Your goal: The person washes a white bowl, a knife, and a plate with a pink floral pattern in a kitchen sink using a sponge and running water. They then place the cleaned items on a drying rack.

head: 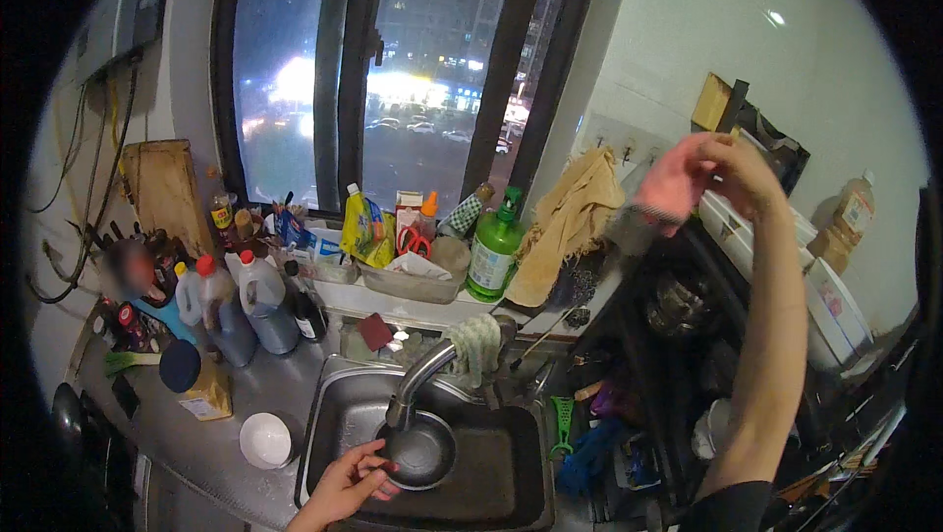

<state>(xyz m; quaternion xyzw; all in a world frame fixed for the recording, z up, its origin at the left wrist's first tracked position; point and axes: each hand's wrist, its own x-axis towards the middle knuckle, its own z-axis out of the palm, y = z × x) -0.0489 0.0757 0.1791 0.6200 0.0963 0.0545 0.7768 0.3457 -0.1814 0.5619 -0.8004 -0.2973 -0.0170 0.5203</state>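
My right hand [737,167] is raised at the upper right, its fingers closed on a pink cloth [669,182] beside the wall hooks. Low in the view, my left hand [357,479] reaches over the left part of the steel sink [508,473], fingers apart and slightly curled, with nothing seen in it. Near its fingertips a round metal bowl [422,451] sits in the sink under the faucet [427,373]. A pale green cloth [475,344] is draped over the faucet's base. Tan cloths [571,219] hang just left of the pink cloth.
A white bowl [265,441], a dark-lidded jar [202,388] and several large bottles [265,303] stand on the left counter. Behind the sink, a green pump bottle [492,252] and a plastic tray [405,283] line the windowsill. A dark rack [633,326] and a green peeler [562,425] lie right.
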